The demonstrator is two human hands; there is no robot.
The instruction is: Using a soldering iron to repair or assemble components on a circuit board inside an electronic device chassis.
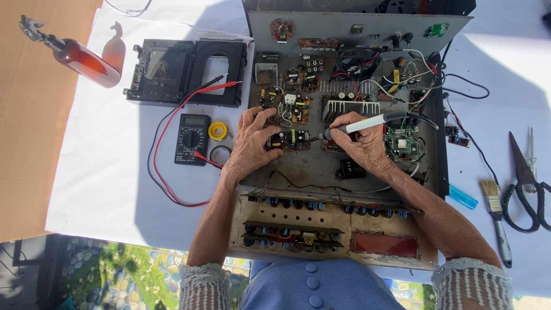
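Note:
An opened metal chassis (298, 169) full of circuit boards lies in front of me on a white sheet. My right hand (363, 146) grips a white and grey soldering iron (367, 122), its tip pointing left at a small circuit board (288, 139). My left hand (252, 140) rests on the chassis floor with its fingers pressing on that small board's left edge. A finned heat sink (350, 108) stands just behind the iron. The front panel (321, 229) with rows of blue components lies flat nearest to me.
A black multimeter (192, 139) with red and black leads, a yellow tape roll (218, 131) and a black plastic housing (186, 72) sit left. A brown bottle (83, 57) lies far left. Right: paintbrush (496, 218), black scissors (525, 183), blue lighter (462, 197).

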